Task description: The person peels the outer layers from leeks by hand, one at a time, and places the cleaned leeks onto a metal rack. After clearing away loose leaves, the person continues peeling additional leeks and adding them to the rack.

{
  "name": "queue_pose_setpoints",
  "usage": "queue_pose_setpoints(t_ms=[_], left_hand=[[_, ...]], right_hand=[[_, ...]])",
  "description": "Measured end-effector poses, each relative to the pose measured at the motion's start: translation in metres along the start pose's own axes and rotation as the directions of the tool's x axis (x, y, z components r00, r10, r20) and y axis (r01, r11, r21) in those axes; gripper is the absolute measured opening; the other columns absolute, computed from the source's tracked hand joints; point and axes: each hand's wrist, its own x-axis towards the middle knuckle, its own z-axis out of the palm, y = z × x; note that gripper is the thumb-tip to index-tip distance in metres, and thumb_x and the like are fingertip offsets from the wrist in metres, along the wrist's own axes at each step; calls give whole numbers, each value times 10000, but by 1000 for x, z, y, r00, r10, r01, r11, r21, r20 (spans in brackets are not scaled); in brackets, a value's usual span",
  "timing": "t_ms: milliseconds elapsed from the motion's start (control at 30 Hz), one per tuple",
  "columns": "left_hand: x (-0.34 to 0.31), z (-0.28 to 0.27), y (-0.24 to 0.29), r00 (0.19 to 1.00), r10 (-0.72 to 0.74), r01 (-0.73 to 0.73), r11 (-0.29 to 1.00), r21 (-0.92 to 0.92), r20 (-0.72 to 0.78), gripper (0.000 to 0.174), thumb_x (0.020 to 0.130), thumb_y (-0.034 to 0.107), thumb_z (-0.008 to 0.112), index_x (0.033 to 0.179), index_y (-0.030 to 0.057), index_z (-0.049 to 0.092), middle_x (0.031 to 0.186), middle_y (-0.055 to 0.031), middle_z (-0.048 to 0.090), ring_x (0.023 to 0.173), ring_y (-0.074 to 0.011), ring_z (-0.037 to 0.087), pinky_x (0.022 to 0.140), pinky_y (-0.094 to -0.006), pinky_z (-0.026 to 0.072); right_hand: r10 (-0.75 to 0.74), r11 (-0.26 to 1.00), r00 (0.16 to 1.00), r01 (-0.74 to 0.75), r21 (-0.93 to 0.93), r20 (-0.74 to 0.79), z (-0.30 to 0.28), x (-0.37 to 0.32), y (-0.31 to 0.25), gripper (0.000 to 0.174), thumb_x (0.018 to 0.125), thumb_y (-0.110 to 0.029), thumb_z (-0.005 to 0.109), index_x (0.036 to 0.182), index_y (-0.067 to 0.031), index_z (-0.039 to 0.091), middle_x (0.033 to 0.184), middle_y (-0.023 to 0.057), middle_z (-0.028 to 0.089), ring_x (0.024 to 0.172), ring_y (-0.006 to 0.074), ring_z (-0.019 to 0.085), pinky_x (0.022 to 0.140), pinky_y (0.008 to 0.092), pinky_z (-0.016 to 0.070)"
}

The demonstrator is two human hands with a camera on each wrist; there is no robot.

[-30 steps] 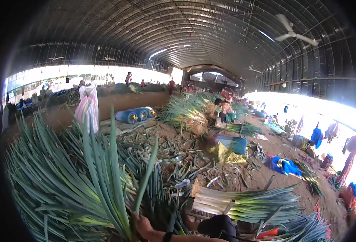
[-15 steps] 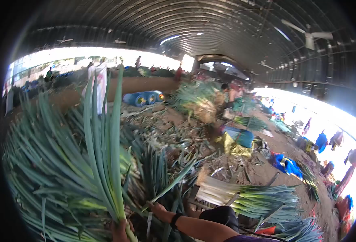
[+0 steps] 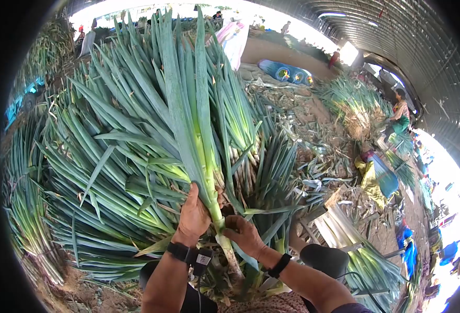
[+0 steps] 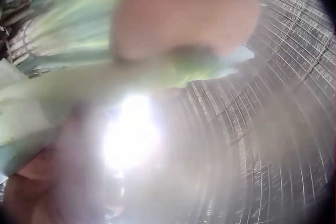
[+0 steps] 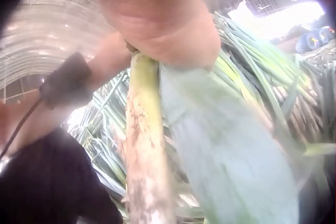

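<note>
My left hand [image 3: 193, 216] grips a big green onion [image 3: 215, 213] partway up its pale stalk, the long leaves rising over the heap. Just below, my right hand [image 3: 244, 236] is at the stalk with its fingers curled. In the right wrist view, a broad outer leaf [image 5: 226, 140] hangs from that hand beside the speckled lower stalk [image 5: 147, 150], and the hand pinches the leaf's upper end. The left wrist view is blurred, with the left thumb [image 4: 184, 14] lying across the green stalk.
A large heap of green onions [image 3: 110, 182] spreads behind and left of my hands. Trimmed onions [image 3: 339, 229] lie in a metal frame at right, near my knee [image 3: 324, 259]. Leaf scraps [image 3: 318, 151] litter the ground. Farther off, a person [image 3: 401, 112] sits by another pile.
The head view has swung down and left. My right hand, earlier drawing a long leaf off to the right, is now back at the stalk just below my left hand.
</note>
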Motion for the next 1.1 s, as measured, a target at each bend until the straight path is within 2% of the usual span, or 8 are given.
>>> queue_pose_setpoints(t_ms=[133,367,467,567,667,767,967,1100], left_hand=[[-3,-8,-1,1000,8,-8,1000,22,8,526,918,544,440,1076,48,511,884,-74,556,760,-189,521,685,-341,451],[-1,-12,6,987,102,-83,986,145,-123,560,883,589,474,1008,45,525,817,-61,543,685,-166,501,607,-308,427],[-1,-11,10,972,181,-149,968,203,-149,570,887,606,446,970,46,515,796,-65,535,645,-165,497,587,-300,422],[-3,-6,10,969,178,-135,963,233,-172,583,896,618,406,935,45,500,757,-61,523,578,-159,485,549,-303,418],[-8,2,22,963,189,-138,958,249,-191,591,900,624,389,916,44,501,736,-58,515,540,-154,475,510,-299,404],[-7,-14,38,957,235,-180,941,287,-169,609,895,643,370,865,52,512,721,-49,504,511,-135,450,484,-288,397],[-11,-18,47,905,344,-298,932,204,-252,545,925,596,355,1051,84,493,744,-26,490,550,-124,437,498,-272,388],[-21,-15,72,883,404,-381,914,140,-240,580,952,562,317,1297,107,419,761,-16,452,580,-117,399,536,-267,371]], right_hand=[[-134,964,991,124,236,25,7,16,16,222,833,-105,682,966,-16,528,878,-6,538,814,81,490,768,257,439],[-392,914,915,400,-72,99,14,3,-3,156,843,-51,652,903,-70,509,902,-5,501,822,81,471,764,244,419],[-269,855,961,211,473,58,17,-11,4,159,823,21,630,870,-73,512,959,8,508,838,82,476,757,247,430],[-213,885,972,149,441,101,5,-15,1,139,826,17,610,859,-80,515,929,11,539,825,87,482,729,254,433],[-46,991,881,-20,134,471,-14,-21,-19,92,874,-108,591,859,-58,514,860,28,563,828,115,523,733,281,439],[308,842,619,176,-510,722,-25,-52,20,226,874,-245,561,989,-51,568,877,132,614,824,256,590,741,378,458],[820,356,398,208,-911,412,-59,-116,200,336,793,-208,569,1100,-80,621,938,164,664,885,349,639,739,431,504],[814,241,470,260,-935,341,-104,-145,213,248,777,-248,577,931,-96,699,910,113,685,859,307,663,699,445,514]])
